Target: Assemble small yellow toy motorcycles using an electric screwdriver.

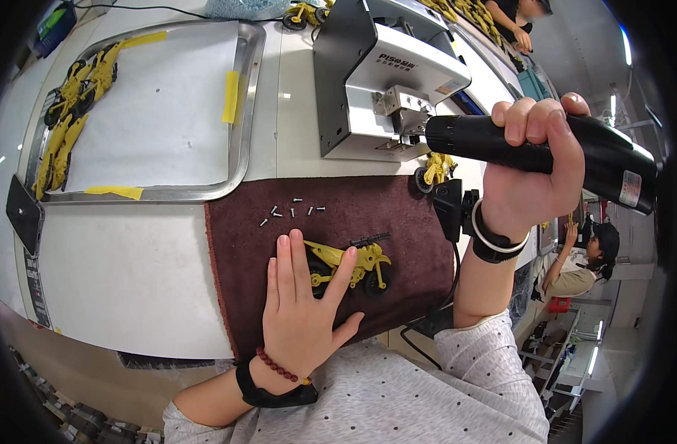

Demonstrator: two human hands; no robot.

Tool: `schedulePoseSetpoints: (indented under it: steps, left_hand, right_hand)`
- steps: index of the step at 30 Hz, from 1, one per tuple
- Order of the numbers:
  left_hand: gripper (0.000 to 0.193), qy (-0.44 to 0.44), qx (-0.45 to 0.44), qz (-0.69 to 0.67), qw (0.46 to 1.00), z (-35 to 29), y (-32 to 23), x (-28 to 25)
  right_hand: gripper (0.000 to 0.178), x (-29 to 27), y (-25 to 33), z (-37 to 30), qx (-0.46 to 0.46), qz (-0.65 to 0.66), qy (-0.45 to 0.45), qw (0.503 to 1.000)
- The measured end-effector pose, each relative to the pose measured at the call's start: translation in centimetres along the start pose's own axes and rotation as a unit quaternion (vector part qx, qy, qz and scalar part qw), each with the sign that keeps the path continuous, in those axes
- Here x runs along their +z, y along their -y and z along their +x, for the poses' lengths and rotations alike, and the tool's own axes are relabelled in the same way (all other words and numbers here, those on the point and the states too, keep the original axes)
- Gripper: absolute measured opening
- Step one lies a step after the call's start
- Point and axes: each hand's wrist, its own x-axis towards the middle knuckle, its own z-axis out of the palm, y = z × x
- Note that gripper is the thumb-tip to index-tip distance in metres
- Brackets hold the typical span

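Observation:
My right hand is wrapped round a black electric screwdriver, held nearly level. Its front end meets the metal outlet block of a grey-and-white screw feeder; the bit itself is hard to make out there. My left hand lies with fingers spread over a dark red cloth, its index finger touching a yellow toy motorcycle. That motorcycle lies on its side, with black wheels and a thin black part along its upper edge. Several small silver screws are scattered beyond my left fingertips.
At the far left, a metal tray lined with white paper holds several yellow motorcycles. Another motorcycle sits beside the feeder. A dark flat device stands at the table's left edge. Co-workers sit at the right and far right.

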Motion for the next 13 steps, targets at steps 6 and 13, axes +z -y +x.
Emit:
schedulePoseSetpoints:
  steps: [6,13]
  left_hand:
    - [0.086,0.004,-0.002,0.001,1.0,0.1,-0.1,-0.1]
    - [0.087,-0.003,-0.004,0.016,1.0,0.0,0.1,-0.2]
  right_hand:
    - [0.029,0.3,-0.5,0.0,-0.037,-0.062,0.007,0.997]
    - [0.034,1.7,1.1,0.7,0.084,-0.077,0.061,0.992]
